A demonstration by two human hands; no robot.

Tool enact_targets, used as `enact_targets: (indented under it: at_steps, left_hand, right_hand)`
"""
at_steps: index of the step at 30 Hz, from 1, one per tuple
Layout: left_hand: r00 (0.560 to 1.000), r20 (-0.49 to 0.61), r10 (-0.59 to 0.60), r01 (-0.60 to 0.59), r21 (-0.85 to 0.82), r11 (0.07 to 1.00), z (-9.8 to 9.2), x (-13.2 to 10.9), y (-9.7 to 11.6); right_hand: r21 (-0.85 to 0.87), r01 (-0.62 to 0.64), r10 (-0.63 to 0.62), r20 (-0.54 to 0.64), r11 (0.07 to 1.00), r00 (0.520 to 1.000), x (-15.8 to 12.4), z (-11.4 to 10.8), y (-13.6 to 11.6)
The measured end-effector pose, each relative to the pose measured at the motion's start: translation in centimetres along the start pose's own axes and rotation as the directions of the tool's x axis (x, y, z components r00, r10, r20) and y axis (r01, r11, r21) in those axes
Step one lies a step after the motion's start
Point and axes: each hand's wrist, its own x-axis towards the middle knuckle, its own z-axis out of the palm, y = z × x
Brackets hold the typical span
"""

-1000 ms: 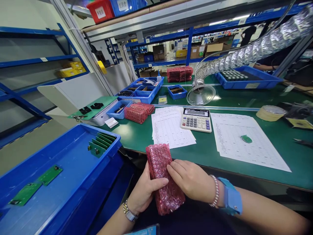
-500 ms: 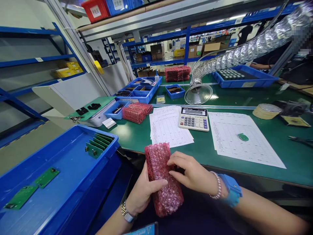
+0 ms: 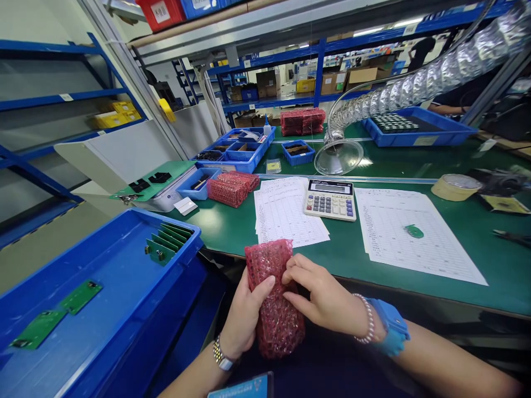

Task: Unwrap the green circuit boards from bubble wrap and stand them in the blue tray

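Note:
A pink bubble-wrap package [image 3: 271, 318] stands nearly upright over my lap, in front of the table edge. My left hand [image 3: 244, 312] grips it from the left side, thumb across its front. At its right edge, my right hand [image 3: 321, 287] has curled fingers pressed to the wrap; what the fingertips pinch is partly hidden. The package's contents cannot be made out through the wrap. More pink bubble-wrap packages [image 3: 232, 189] lie on the table beyond, and a further stack [image 3: 302, 121] sits at the back.
A blue tray [image 3: 112, 243] at left holds several green circuit boards [image 3: 81, 297]. On the green table are a calculator [image 3: 331, 200], printed sheets [image 3: 418, 243], a tape roll [image 3: 455, 187] and pliers [image 3: 512, 237]. A foil duct [image 3: 381, 105] with a clear hood hangs over the back.
My left hand has slid its thumb higher up the package. The package has turned slightly more upright, and my right fingers stay at its right edge.

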Motion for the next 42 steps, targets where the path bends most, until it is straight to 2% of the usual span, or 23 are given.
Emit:
enact_targets:
  at_steps: [5,8,12,15,19,22,29,33,37,42]
  left_hand:
    - [0.998,-0.002,0.063,-0.062,0.162,0.985,-0.2,0.1,-0.4]
    - [0.997,0.003,0.072,-0.071,0.202,0.977,-0.4,0.1,-0.6]
    - [0.998,-0.017,0.060,-0.057,0.164,0.985,-0.6,0.1,-0.6]
    - [0.998,-0.046,0.030,-0.026,0.086,0.996,-0.5,0.2,-0.4]
    - [0.996,-0.035,-0.077,0.075,-0.062,0.995,-0.4,0.4,0.0]
    - [0.991,0.030,-0.133,0.136,-0.115,0.984,-0.2,0.2,0.3]
    - [0.990,0.118,-0.074,0.073,0.012,0.997,-0.1,-0.2,0.4]
    - [0.990,0.133,-0.043,0.032,0.081,0.996,-0.3,-0.3,0.2]
    - [0.989,0.137,-0.050,0.034,0.116,0.993,-0.4,-0.2,0.2]
    - [0.990,0.139,-0.018,0.000,0.133,0.991,-0.3,-0.2,0.1]
  right_hand:
    - [-0.022,-0.018,0.019,0.013,1.000,1.000,0.1,0.2,0.1]
    - [-0.038,-0.009,0.010,0.016,0.999,1.000,0.1,0.3,0.2]
    - [-0.054,0.035,-0.034,0.016,0.998,0.999,0.0,0.2,0.3]
    - [-0.105,0.125,-0.128,-0.018,0.987,0.992,-0.4,0.2,0.6]
    - [-0.269,0.220,-0.248,-0.077,0.938,0.966,-1.1,0.5,1.2]
    - [-0.372,0.241,-0.278,-0.049,0.897,0.959,-1.5,0.6,1.6]
    - [-0.593,0.314,-0.337,0.076,0.741,0.938,-1.3,0.4,1.1]
    - [-0.612,0.301,-0.307,0.098,0.732,0.947,-1.0,0.6,1.2]
    - [-0.563,0.259,-0.298,0.023,0.785,0.954,-0.9,1.0,1.9]
    - [-0.458,0.123,-0.238,-0.203,0.880,0.950,-0.8,1.7,2.5]
